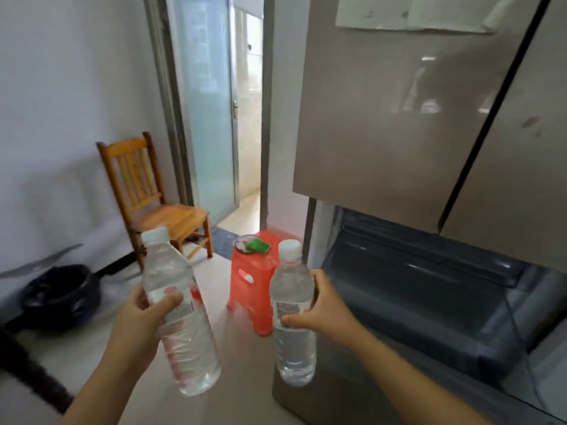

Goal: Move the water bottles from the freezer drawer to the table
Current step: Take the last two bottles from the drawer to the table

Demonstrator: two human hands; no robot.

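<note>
Pale walls [61, 87], wooden chair [171, 217], red stool [251, 289], frosted glass door [205, 118], light floor [239, 378].

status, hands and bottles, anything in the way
Left hand grips left bottle, right hand grips right bottle. Both bottles out of the open freezer drawer. Red stool on floor ahead.

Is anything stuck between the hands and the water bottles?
No. The left hand grips the left water bottle and the right hand grips the right water bottle, both outside the open freezer drawer. A red stool stands on the floor ahead; no table plainly shows.
</note>
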